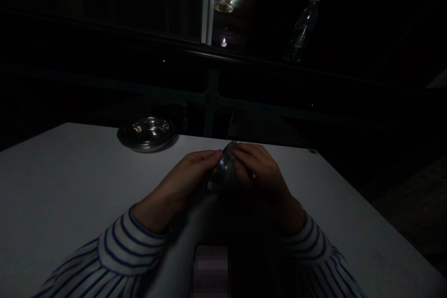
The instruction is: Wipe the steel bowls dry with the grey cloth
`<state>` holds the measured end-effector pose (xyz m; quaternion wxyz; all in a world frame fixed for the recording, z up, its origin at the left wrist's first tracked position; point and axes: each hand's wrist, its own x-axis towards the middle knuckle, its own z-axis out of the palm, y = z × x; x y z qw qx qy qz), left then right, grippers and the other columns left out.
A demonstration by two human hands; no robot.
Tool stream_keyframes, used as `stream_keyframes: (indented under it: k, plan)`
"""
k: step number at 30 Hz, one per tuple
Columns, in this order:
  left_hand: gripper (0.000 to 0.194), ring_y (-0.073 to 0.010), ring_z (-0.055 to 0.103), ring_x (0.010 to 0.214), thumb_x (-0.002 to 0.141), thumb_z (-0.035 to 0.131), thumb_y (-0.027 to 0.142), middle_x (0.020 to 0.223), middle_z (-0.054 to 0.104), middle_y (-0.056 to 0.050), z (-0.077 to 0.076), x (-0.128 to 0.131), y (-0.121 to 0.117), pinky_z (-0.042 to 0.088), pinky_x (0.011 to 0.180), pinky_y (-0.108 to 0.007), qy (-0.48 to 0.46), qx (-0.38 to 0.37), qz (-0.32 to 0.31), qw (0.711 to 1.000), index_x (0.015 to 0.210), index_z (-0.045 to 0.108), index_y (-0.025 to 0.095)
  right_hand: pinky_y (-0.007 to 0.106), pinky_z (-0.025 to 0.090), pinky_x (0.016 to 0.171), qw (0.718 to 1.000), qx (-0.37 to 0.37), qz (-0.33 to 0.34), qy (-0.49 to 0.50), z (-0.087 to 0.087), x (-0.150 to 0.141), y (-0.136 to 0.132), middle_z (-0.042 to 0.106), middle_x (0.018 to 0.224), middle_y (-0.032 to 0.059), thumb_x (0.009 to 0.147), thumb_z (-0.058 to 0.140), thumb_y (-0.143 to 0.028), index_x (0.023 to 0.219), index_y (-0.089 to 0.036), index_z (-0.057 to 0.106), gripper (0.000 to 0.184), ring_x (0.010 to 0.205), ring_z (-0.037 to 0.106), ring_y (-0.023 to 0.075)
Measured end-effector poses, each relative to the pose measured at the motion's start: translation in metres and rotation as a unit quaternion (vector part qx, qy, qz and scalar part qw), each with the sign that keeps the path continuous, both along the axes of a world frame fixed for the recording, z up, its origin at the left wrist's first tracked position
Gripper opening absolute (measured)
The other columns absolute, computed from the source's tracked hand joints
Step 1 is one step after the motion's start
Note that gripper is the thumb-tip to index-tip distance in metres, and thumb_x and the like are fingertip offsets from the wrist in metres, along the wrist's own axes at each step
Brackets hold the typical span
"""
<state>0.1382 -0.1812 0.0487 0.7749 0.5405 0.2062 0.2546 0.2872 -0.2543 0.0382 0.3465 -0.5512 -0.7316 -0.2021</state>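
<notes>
Shiny object: one, small, dark and reflective; held above the worktop, between the two hands, tilted; kind not certain in this dimness.
Left hand: one; grasping the object's left side, thumb along its edge, probably to steady it.
Right hand: one; grasping from the other side, fingers bent over the upper edge, perhaps so the surface can be worked or turned; the palm is in shadow.
Striped sleeves: two, blue on pale; forearms coming in from either side, which seems to keep the object centred before the wearer.
Metal bowls: a nested stack, as the layered rims suggest; upright at the far edge, left of the hands, apart from them, likely stacked to save room.
Bottle: one, clear, white-capped; beyond the worktop, tilted; its support is lost in darkness.
Pale upright strip: one; behind, toward the middle.
</notes>
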Motion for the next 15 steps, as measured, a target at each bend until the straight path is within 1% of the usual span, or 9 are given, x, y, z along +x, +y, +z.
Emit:
stream_keyframes:
  k: [3,5,8,11,13,15]
  plan:
    - [0.02,-0.0112,0.057,0.061,0.078,0.053,0.029,0.068,0.064,-0.003,0.0,0.001,0.001,0.041,0.061,-0.022,-0.008,0.001,0.016,1.0,0.084,0.066,0.014,0.036,0.04,0.086,0.998,-0.028,0.016,-0.053,0.001,-0.01,-0.003,0.057,0.112,0.0046,0.083,0.045,-0.025,0.106,-0.016,0.057,0.027,0.101,0.048,0.0198]
    - [0.02,-0.0113,0.057,0.062,0.077,0.054,0.029,0.068,0.064,-0.003,-0.001,0.002,0.001,0.041,0.062,-0.022,-0.012,0.001,0.022,1.0,0.085,0.066,0.014,0.036,0.04,0.085,0.998,-0.022,0.009,-0.059,0.001,-0.011,-0.003,0.057,0.112,0.0042,0.083,0.045,-0.026,0.106,-0.017,0.058,0.028,0.1,0.048,0.0204]
    - [0.019,-0.0106,0.055,0.06,0.075,0.056,0.029,0.065,0.063,-0.002,-0.002,0.003,0.0,0.04,0.06,-0.021,-0.003,-0.003,0.019,1.0,0.08,0.066,0.013,0.034,0.041,0.086,0.999,-0.006,-0.029,-0.018,-0.001,-0.002,0.001,0.057,0.108,0.0072,0.083,0.044,-0.023,0.105,-0.013,0.058,0.028,0.097,0.049,0.0196]
    - [0.018,-0.01,0.054,0.057,0.073,0.058,0.029,0.063,0.062,-0.001,-0.002,0.003,-0.001,0.04,0.057,-0.021,0.009,-0.012,0.009,1.0,0.076,0.066,0.013,0.031,0.041,0.085,0.996,-0.011,-0.071,0.047,-0.001,0.006,0.004,0.058,0.102,0.0098,0.083,0.042,-0.019,0.103,-0.008,0.059,0.029,0.093,0.051,0.0177]
    - [0.018,-0.0099,0.053,0.056,0.073,0.058,0.029,0.063,0.061,-0.001,-0.003,0.002,-0.001,0.04,0.056,-0.021,0.01,-0.012,0.003,1.0,0.076,0.066,0.013,0.03,0.043,0.083,0.995,-0.006,-0.071,0.065,-0.001,0.006,0.004,0.058,0.099,0.01,0.082,0.042,-0.018,0.102,-0.008,0.06,0.029,0.092,0.051,0.017]
    - [0.018,-0.0102,0.054,0.057,0.075,0.057,0.028,0.063,0.061,-0.001,-0.003,0.002,0.0,0.04,0.056,-0.021,0.005,-0.005,0.002,1.0,0.079,0.066,0.013,0.03,0.043,0.082,0.998,0.004,-0.041,0.043,-0.001,0.002,0.002,0.058,0.099,0.0096,0.082,0.044,-0.02,0.102,-0.01,0.06,0.028,0.092,0.05,0.0171]
